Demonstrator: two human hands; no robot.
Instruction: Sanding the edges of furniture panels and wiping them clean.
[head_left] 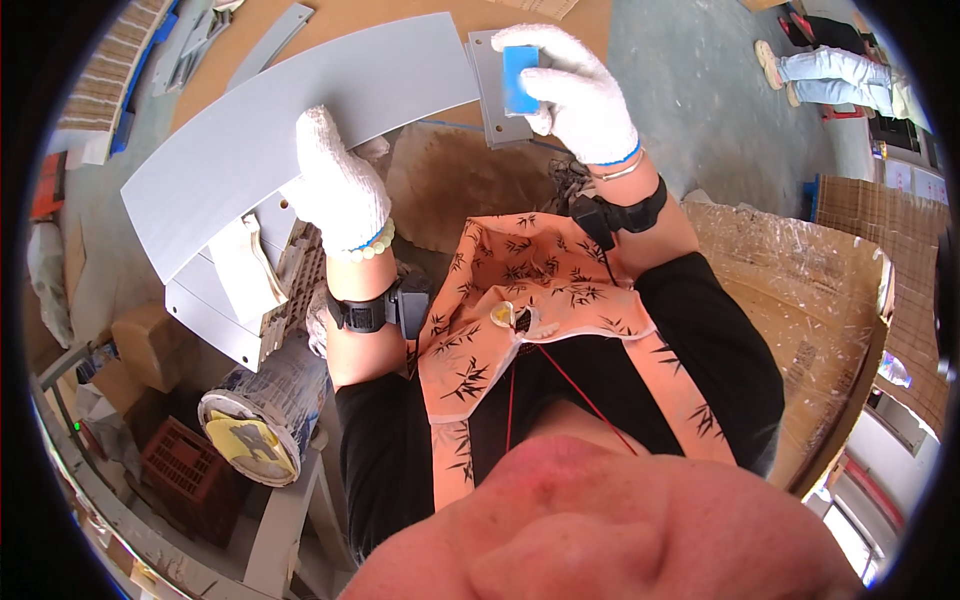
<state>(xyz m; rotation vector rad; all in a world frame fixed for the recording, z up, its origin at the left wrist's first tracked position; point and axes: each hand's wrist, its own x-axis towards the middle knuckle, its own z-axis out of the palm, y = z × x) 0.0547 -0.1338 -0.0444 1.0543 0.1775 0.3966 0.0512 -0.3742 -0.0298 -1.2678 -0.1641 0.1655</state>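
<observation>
A long, curved grey panel (300, 125) slants across the space in front of me. My left hand (342, 190), in a white knit glove, grips its near edge, thumb on top and the other fingers hidden beneath. Up on the right, my right hand (583, 95), gloved the same way, is closed around a small blue block (520, 80). That block is held over a grey plate with holes (490, 95), which lies beside the panel's right end. Under the left part of the panel sits a stack of grey boards (215, 310) with a folded white cloth (243, 270) on it.
Narrow grey strips (268, 45) lie on the brown board at the back. A paint-smeared bucket (262, 430) and a red-brown crate (190, 462) stand at lower left. A large cardboard sheet (785, 320) is at my right. Another person's legs (840, 82) show at far right.
</observation>
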